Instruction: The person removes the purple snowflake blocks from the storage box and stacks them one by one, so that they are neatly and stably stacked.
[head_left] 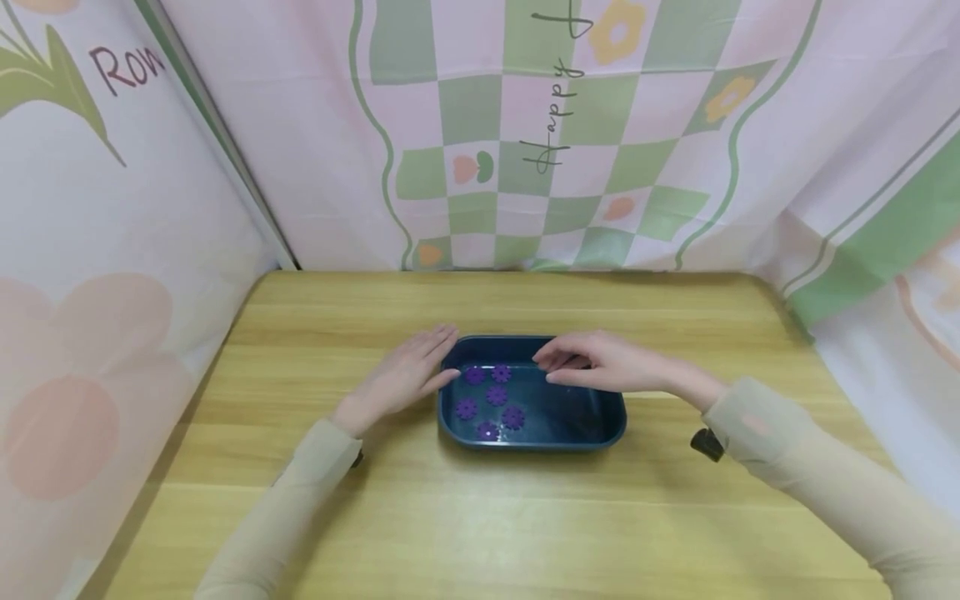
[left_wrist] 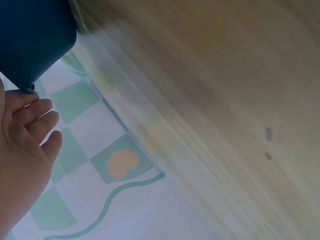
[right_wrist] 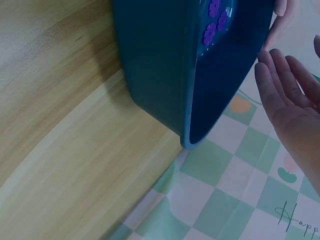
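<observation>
A dark blue rectangular basin (head_left: 558,408) stands on the wooden table. Several small purple flower-shaped discs with notched edges (head_left: 497,396) lie inside it, toward its left end; some show in the right wrist view as well. My left hand (head_left: 405,371) rests at the basin's left end, fingers extended along the outside near the far corner and thumb over the rim. Above the far right part of the basin hovers my right hand (head_left: 600,360), fingers loosely bent. In the right wrist view nothing shows between the right fingers (right_wrist: 282,75).
The wooden tabletop (head_left: 337,533) reaches around the basin on all sides. A patterned curtain (head_left: 540,217) hangs along the table's back edge, with more patterned cloth (head_left: 112,333) at the left side. Dark straps or devices sit at both wrists, the right one (head_left: 707,444) showing beneath the sleeve.
</observation>
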